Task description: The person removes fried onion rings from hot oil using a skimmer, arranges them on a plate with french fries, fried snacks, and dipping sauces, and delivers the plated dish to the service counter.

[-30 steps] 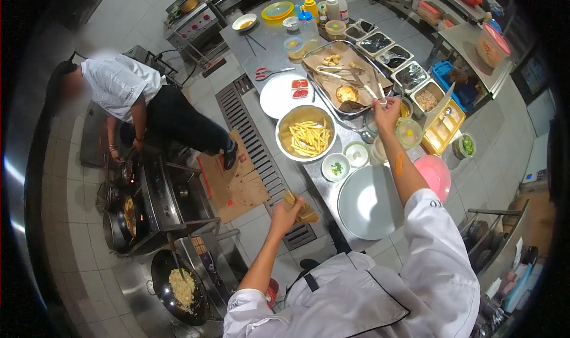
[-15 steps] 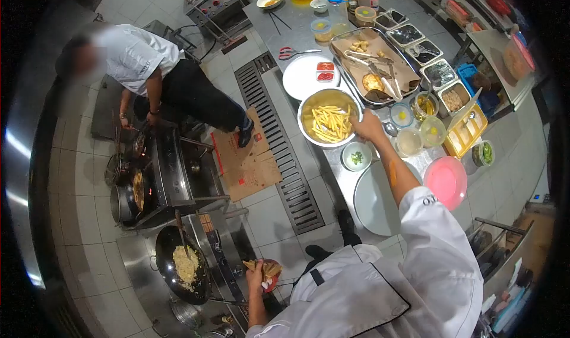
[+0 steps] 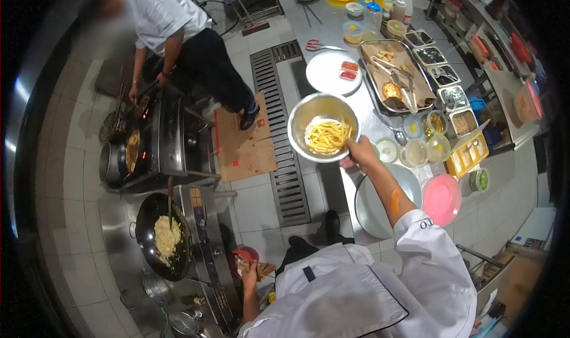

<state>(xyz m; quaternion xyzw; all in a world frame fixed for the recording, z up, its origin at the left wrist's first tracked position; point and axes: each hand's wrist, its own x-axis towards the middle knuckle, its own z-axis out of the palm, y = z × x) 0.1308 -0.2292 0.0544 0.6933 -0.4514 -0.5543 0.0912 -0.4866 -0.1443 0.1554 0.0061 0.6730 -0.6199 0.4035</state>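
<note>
Bowl [image 3: 316,108]: round, no long axis, at the desk's [image 3: 333,22] edge, forward-left of the right fingers [image 3: 352,150], which are nearer and grip its rim. Fries [image 3: 328,137]: heaped inside. Cloth [image 3: 266,271]: brown, in the left fingers [image 3: 253,268], well apart.

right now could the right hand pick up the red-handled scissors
Probably not: the right hand holds the metal bowl, and the scissors lie farther away, beyond the white plates.
</note>
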